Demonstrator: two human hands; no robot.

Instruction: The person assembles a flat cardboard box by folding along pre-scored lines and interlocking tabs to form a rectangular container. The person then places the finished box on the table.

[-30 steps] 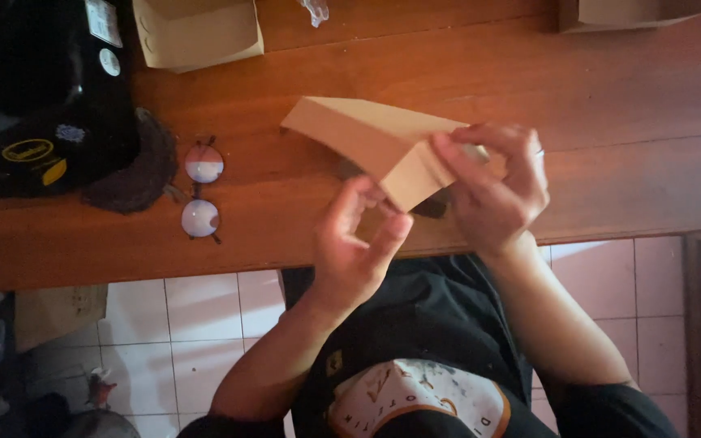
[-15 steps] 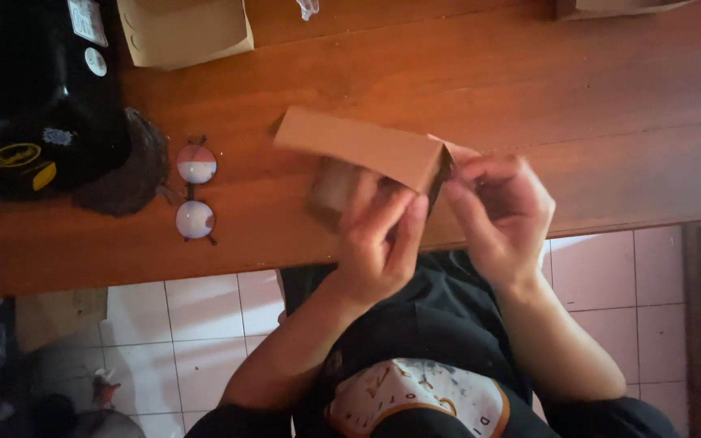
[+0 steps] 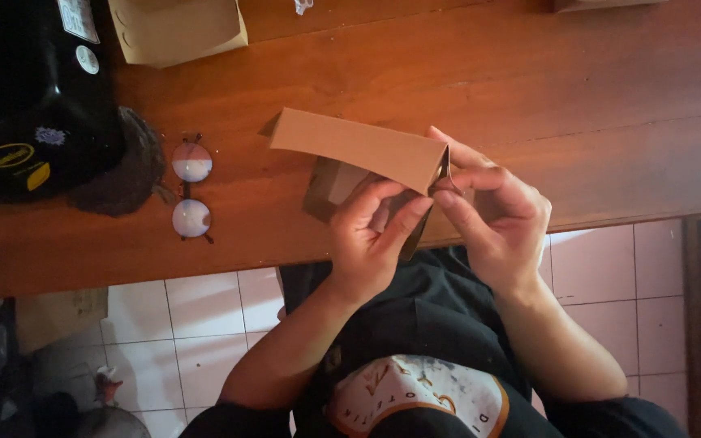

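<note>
From the head view, a flat tan folded paper bag is held just above the reddish wooden bench, its right end pinched by both hands. The left hand has its grip closed on the bag's underside; the right hand is clamped on the corner fold. Uneven pulling could tear the crease or skew it. The round-lensed glasses at nine o'clock lie well apart.

A tan folded cardboard piece is held tilted above the table edge.
</note>
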